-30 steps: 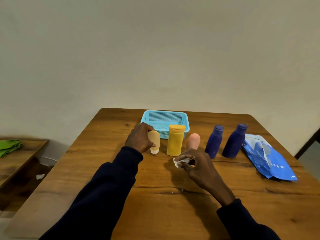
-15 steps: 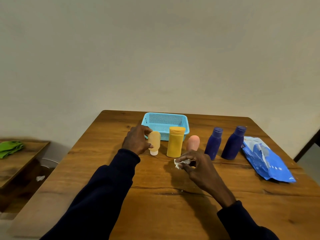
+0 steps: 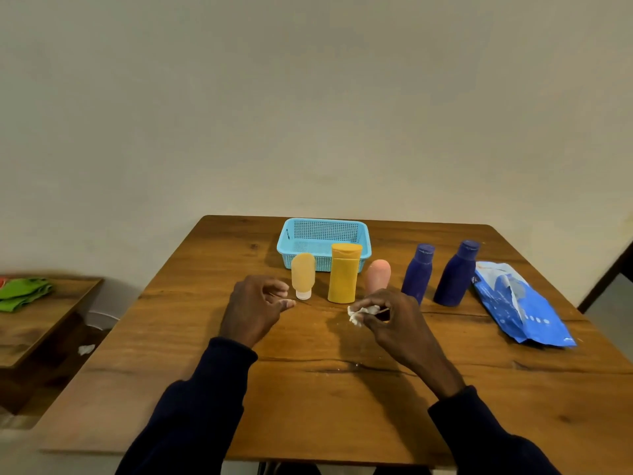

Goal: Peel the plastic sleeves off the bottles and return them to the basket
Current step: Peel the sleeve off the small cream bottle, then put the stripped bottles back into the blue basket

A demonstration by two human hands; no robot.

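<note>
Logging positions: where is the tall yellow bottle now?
Head view: the tall yellow bottle stands mid-table before the blue basket, between the orange tube and pink tube.

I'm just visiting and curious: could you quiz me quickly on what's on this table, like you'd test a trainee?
1. True or false: the yellow bottle stands on the table, outside the basket.
2. How many dark blue bottles stand on the table?
3. What does the right hand pinch? A a white crumpled scrap; B a pen; C a bottle cap.
Key: 1 true; 2 two; 3 A.
</note>
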